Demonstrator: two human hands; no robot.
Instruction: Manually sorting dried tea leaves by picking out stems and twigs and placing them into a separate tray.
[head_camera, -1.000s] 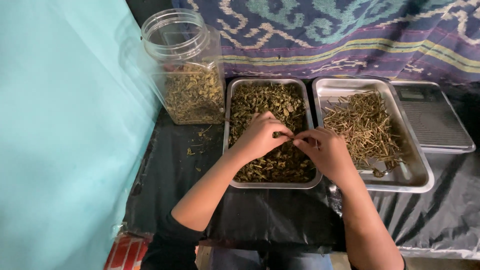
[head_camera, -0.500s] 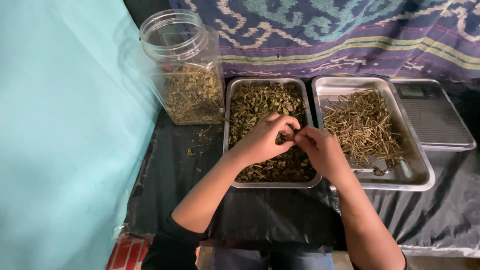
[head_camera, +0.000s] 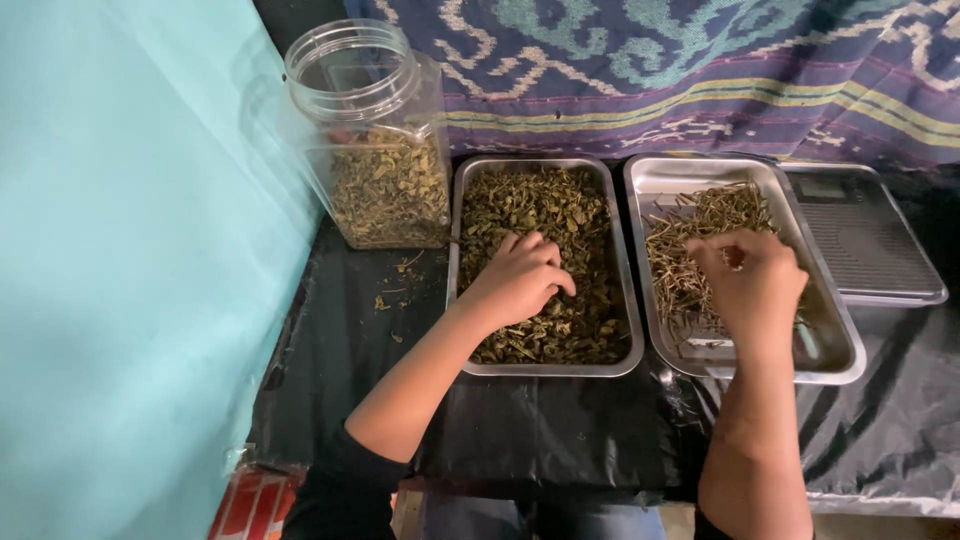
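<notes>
1. Head view, left hand (head_camera: 520, 280): rests palm-down, fingers curled into dried leaves (head_camera: 545, 200) in left tray (head_camera: 455, 250); probably pinching a bit, but fingertips buried, so grip cannot be told.
2. Head view, right hand (head_camera: 752, 285): hovers over stems (head_camera: 705, 215) in right tray (head_camera: 650, 175), fingertips drawn together as if pinching a stem; anything held is too small to make out.
3. Handling, judged: leaves look light, brittle, crumbly, easily crushed or scattered; best picked in loose pinches with fingertips. Stems look thin, stiff, light, likely to snap if bent; best taken by the middle between thumb and forefinger.
4. Nearby: open clear jar (head_camera: 375, 140) partly filled with leaves, just left of left tray; scale (head_camera: 865, 235) tucked partly beneath right tray; crumbs on black sheet (head_camera: 550, 430); patterned cloth (head_camera: 700, 70) behind; teal wall (head_camera: 120, 270) at left.
5. Hidden: both palms, tray floor beneath hands, scale's left edge, far right of cloth cut off.
</notes>
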